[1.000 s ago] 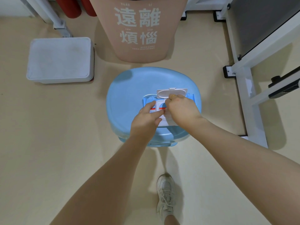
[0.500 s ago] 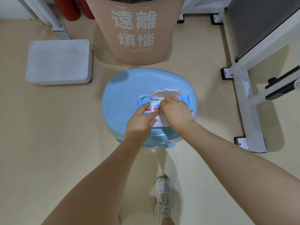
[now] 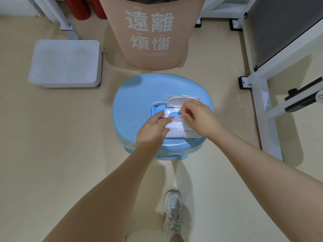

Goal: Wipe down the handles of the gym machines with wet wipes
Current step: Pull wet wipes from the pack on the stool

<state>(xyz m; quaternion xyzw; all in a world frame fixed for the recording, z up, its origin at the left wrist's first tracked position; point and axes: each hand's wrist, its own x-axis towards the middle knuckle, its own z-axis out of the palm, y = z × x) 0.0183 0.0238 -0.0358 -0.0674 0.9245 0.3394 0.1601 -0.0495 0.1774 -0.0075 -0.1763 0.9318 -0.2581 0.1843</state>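
Note:
A pack of wet wipes (image 3: pixel 176 130) lies on a round light-blue stool (image 3: pixel 132 109), its white flip lid (image 3: pixel 183 100) standing open. My left hand (image 3: pixel 152 131) presses down on the pack's left side with fingers flat. My right hand (image 3: pixel 197 117) pinches a white wet wipe (image 3: pixel 178 119) that is partly drawn out of the opening. The pack's right part is hidden under my right hand.
A tall pink bin (image 3: pixel 152 32) with white characters stands behind the stool. A white lidded box (image 3: pixel 65 63) sits on the floor at left. White gym machine frame bars (image 3: pixel 262 95) run along the right. My shoe (image 3: pixel 173 212) is on the beige floor below.
My right hand has lifted and shifted right, drawing a wipe out of the pack's opening. My left hand stays pressed on the pack.

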